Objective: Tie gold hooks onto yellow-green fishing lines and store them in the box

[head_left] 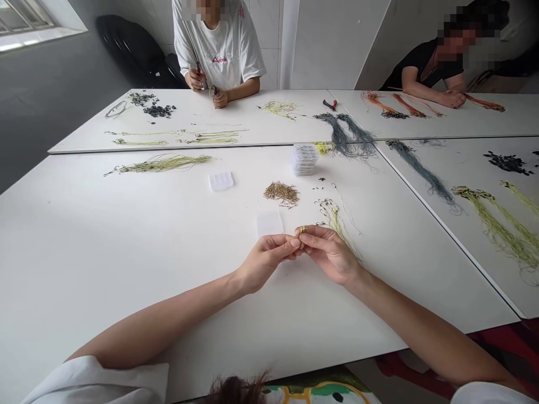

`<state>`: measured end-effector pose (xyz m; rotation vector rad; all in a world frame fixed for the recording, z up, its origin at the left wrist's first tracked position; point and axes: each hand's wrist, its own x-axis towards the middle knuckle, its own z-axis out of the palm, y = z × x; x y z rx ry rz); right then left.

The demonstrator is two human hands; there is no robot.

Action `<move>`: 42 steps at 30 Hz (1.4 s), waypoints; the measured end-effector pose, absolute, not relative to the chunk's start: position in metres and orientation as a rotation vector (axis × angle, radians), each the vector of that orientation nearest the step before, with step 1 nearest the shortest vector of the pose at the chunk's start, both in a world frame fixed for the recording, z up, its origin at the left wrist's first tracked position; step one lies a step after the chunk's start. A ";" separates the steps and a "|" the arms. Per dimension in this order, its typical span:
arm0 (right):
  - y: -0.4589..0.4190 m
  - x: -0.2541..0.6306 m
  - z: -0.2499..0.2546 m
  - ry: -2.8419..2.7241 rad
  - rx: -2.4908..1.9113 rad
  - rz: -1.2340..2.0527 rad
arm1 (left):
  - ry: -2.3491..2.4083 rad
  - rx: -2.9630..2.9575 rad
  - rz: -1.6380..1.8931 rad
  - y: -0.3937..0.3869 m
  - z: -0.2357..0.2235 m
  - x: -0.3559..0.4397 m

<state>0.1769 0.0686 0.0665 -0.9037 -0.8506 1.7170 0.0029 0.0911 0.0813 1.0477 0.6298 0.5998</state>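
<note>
My left hand (273,249) and my right hand (330,249) meet fingertip to fingertip over the white table. Between the right thumb and forefinger is a small coiled bundle of yellow-green line (302,229). The left fingers are pinched closed against it; what they grip is mostly hidden. Just beyond the left hand lies a clear plastic box (269,223). Past it is a heap of small gold-brown metal pieces (281,193). Behind the right hand are several yellow-green lines with dark hooks (330,213), partly covered by that hand.
A stack of clear plastic boxes (305,160) and a flat clear case (221,181) stand farther back. Yellow-green line bundles (162,163) and grey line bundles (347,134) lie around. Two people sit across the tables, one holding pliers (201,76). Red-handled pliers (330,105) lie nearby.
</note>
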 end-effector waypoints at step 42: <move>0.073 0.194 0.068 -1.203 -1.098 1.823 | 0.495 2.704 0.568 0.123 0.098 -0.021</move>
